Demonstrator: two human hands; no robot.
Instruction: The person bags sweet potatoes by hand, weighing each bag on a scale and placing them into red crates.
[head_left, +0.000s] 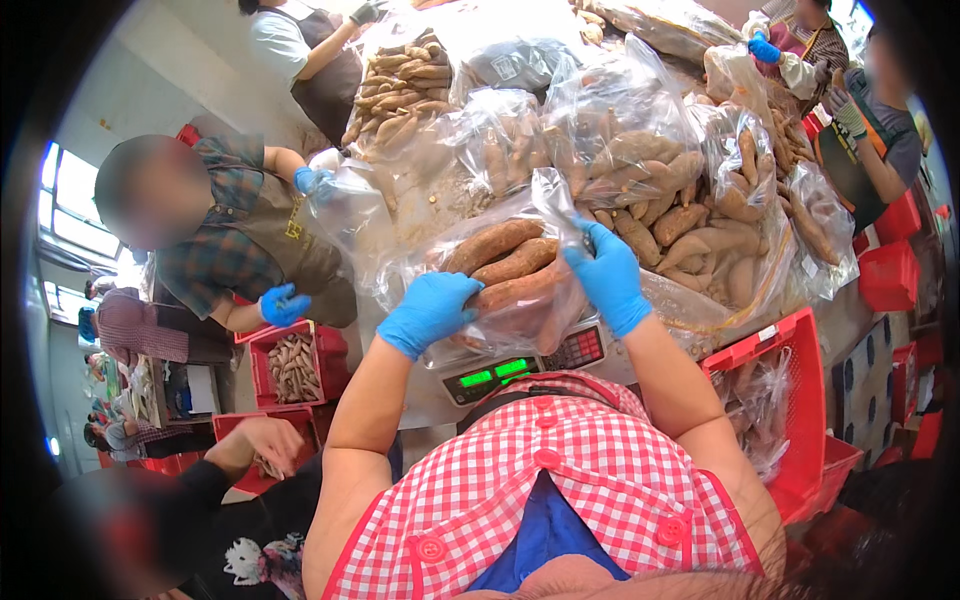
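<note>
A see-through plastic bag (480, 222) holding several long, reddish-brown sweet potatoes (520, 262) rests over a digital scale (523, 378) right in front of me. My left hand (432, 312), in a blue glove, is closed on the bag's near left side, its fingers next to the lowest sweet potato. On the other side my right hand (608, 275), gloved the same way, grips the bag's gathered plastic at the upper right. The bag covers most of the scale's plate; its green-lit display and keypad show below.
Beyond the bag lie loose sweet potatoes (700, 240) and large filled bags (630, 130). A co-worker's blue-gloved hand (285, 305) is at left, above a red crate of tubers (295, 365). A red crate with bagged goods (800, 400) stands at my right.
</note>
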